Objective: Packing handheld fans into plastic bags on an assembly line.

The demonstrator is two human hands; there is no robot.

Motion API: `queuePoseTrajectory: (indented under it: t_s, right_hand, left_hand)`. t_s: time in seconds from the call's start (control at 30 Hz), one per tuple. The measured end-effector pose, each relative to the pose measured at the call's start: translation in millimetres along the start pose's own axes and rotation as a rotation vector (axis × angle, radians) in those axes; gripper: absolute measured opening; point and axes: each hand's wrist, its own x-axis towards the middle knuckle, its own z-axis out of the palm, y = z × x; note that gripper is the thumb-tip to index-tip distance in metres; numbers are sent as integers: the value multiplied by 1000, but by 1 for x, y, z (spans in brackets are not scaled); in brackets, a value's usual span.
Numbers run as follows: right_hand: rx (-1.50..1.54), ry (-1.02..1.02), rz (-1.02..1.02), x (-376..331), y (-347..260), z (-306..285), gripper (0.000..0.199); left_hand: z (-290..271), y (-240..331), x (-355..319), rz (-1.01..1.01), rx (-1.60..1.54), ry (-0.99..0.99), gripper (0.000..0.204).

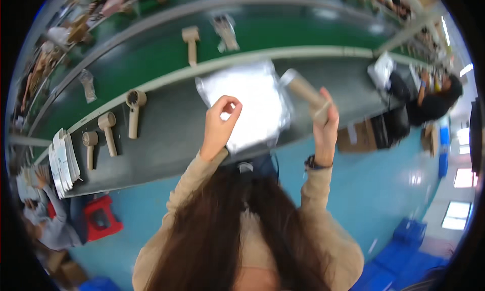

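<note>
My right hand (pixel 327 126) holds a beige handheld fan (pixel 303 88) above the bench. It is smeared by motion and tilted, one end pointing up and to the left. My left hand (pixel 218 124) is over the left part of a pile of clear plastic bags (pixel 260 101). Its thumb and forefinger curl into a ring and meet; whatever they may pinch, if anything, I cannot make out. Left of the pile, several more beige handheld fans lie on the grey bench, among them one fan (pixel 134 114) with its round grille showing.
Beyond the grey bench (pixel 172 139) runs a green conveyor (pixel 161 48), carrying a fan (pixel 192 43) and bagged items (pixel 226 33). Folded papers (pixel 63 159) stand at the bench's left end. A red stool (pixel 101 217) and a cardboard box (pixel 358 139) are beside it. Other people sit at both sides.
</note>
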Motion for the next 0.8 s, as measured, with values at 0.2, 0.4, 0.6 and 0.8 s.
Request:
queuePoseTrajectory:
  t_s: [0.2, 0.4, 0.6, 0.8]
  right_hand:
    - [423, 343, 90, -47, 25, -20, 43]
    - [604, 392, 165, -89, 41, -12, 43]
    - [546, 373, 201, -97, 43, -6, 47]
    - [477, 350, 199, -91, 40, -4, 50]
  left_hand:
    - [47, -3, -25, 384, 442, -311, 12]
    - [65, -28, -28, 350, 620, -445, 10]
    - [60, -43, -22, 259, 409, -448, 7]
    - [59, -29, -9, -136, 234, -323, 12]
